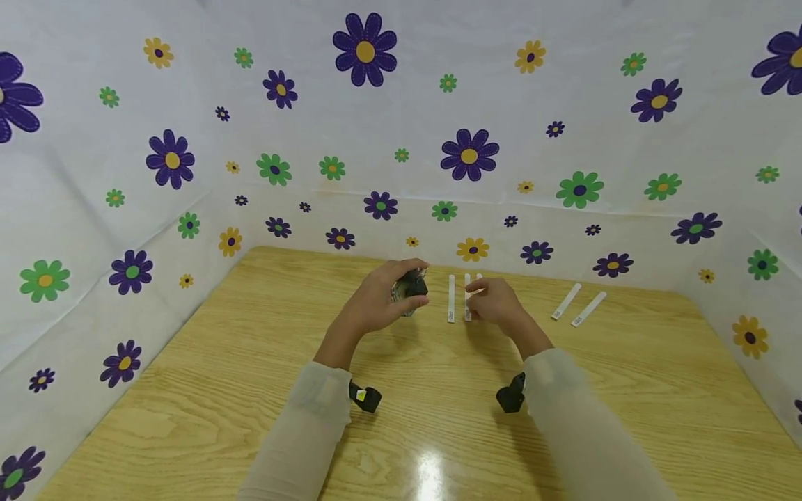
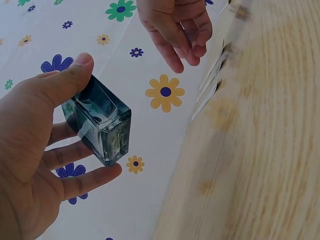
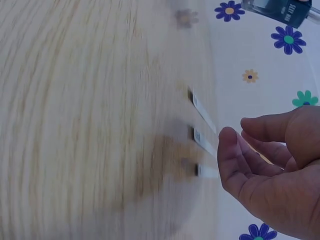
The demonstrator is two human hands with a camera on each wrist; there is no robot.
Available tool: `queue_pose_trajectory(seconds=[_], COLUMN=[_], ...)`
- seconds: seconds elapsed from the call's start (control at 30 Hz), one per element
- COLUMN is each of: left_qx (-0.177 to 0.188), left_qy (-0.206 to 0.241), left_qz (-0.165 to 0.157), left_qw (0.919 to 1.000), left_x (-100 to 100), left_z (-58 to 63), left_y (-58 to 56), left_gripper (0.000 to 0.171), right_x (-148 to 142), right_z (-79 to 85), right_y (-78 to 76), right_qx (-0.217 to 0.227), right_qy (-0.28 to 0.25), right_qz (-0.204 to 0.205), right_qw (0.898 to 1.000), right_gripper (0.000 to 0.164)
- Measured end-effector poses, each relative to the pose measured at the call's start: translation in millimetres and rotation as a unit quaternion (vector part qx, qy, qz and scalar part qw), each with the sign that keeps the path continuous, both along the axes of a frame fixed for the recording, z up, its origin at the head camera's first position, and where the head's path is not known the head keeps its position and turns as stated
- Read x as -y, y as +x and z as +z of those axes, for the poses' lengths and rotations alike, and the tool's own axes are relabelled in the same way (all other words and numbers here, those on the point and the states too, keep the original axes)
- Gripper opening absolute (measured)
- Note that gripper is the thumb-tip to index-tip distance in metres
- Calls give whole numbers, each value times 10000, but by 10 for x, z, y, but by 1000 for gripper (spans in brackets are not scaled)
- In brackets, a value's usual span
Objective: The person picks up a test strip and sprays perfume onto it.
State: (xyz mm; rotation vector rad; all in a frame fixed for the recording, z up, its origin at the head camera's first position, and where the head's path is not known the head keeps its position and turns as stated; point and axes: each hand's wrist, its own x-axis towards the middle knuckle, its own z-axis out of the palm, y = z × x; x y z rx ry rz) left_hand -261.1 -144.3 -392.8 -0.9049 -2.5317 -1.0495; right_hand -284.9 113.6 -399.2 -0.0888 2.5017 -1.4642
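My left hand [image 1: 382, 298] holds a dark teal glass perfume bottle [image 2: 102, 122] above the table, thumb on one side and fingertips on the other. The bottle is tilted, and pale lettering shows on it [image 3: 285, 11] in the right wrist view. Over a group of three white paper strips [image 1: 451, 299] hovers my right hand [image 1: 498, 303], its fingers loosely bent. No strip shows between its thumb and fingers [image 3: 275, 165]. These strips lie flat side by side with small dark print at their near ends; the right hand partly covers two of them in the head view.
Two more white strips [image 1: 567, 301] lie slanted farther right on the wooden table [image 1: 432, 390]. A white cloth [image 1: 401, 125] with purple, green and yellow flowers stands behind the table and along its sides. Black wrist devices [image 1: 512, 394] sit at both cuffs.
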Motion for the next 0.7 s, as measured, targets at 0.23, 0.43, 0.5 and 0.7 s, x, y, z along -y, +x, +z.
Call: queue_pose_trajectory(seconds=[0.23, 0.43, 0.5, 0.7], left_qx=[-46, -56, -43, -11], left_qy=[-2, -13, -9, -2], left_qz=[-18, 3, 5, 26], left_qw=[10000, 10000, 10000, 10000], left_x=[3, -2, -2, 3], left_z=[-1, 0, 3, 7], left_y=[2, 5, 7, 9], left_gripper=[58, 58, 58, 57], right_x=[-267, -508, -596, -877], right_z=[38, 54, 54, 66], right_y=[29, 54, 57, 78], right_qx=[20, -36, -64, -135], right_qy=[-34, 203, 303, 375], right_qz=[-74, -203, -229, -145], right_qw=[10000, 9996, 9993, 9991], right_gripper=[41, 43, 44, 47])
